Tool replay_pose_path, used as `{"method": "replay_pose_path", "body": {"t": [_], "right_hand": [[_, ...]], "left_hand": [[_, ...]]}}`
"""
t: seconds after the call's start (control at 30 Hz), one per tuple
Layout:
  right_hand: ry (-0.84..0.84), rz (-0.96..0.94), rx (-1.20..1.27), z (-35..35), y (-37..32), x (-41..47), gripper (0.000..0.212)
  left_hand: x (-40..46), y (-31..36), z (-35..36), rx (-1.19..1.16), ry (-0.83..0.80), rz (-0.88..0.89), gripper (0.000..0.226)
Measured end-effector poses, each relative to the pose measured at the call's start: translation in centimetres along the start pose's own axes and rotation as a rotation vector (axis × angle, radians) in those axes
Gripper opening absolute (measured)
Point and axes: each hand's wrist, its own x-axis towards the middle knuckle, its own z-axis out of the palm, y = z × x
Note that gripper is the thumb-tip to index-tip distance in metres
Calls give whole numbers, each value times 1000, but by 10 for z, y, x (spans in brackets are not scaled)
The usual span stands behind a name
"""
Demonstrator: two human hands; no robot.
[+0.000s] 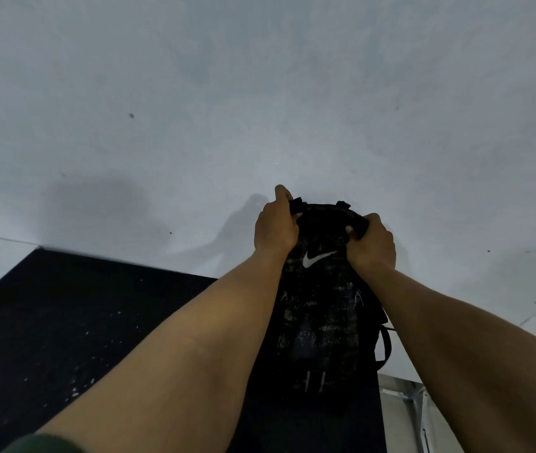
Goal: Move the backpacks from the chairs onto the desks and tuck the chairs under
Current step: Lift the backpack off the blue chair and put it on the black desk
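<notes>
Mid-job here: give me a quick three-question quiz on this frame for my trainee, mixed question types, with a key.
1. True or false: only one hand grips the backpack.
2. Which surface is the backpack over? A) the black desk B) a chair seat C) the floor
3. Fill in: the white logo on the backpack sits between the two ____.

Key
1. False: the left hand and the right hand both grip its top.
2. A. Whether it rests there fully cannot be told.
3. wrists
</notes>
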Motion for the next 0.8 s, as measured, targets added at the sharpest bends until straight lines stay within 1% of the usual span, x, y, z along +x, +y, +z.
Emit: {"method": "replay_pose_path", "body": {"t": [0.13, 0.17, 0.23, 0.3, 0.37, 0.47, 0.57, 0.67, 0.73, 0.8], "right_hand": [[17, 69, -33, 16, 3, 20, 22], [23, 87, -39, 19, 3, 22, 25], [47, 114, -42, 22, 2, 24, 29], [60, 121, -48, 23, -2, 27, 29], [49, 118, -58, 23, -4, 28, 29], [9, 113, -49, 21, -8, 27, 31], [-58, 74, -41, 14, -16, 20, 43], [-90, 41, -90, 5, -29, 13, 51], [-81, 21, -116, 0, -38, 3, 48], [-84, 0, -116, -4, -46, -7, 40]], "left_hand": [[23, -7, 15, 29, 53, -71, 29], [27, -9, 18, 61, 59, -89, 34], [33, -12, 20, 189, 46, -135, 53], [38, -16, 21, 240, 6, -185, 61], [40, -18, 22, 201, -52, -206, 57], [39, -19, 19, 141, -126, -174, 44], [34, -17, 8, 88, -222, -148, 38], [28, -12, -2, 95, -358, -137, 47], [19, -9, -8, 152, -419, -115, 54], [9, -5, -13, 191, -423, -89, 56]]}}
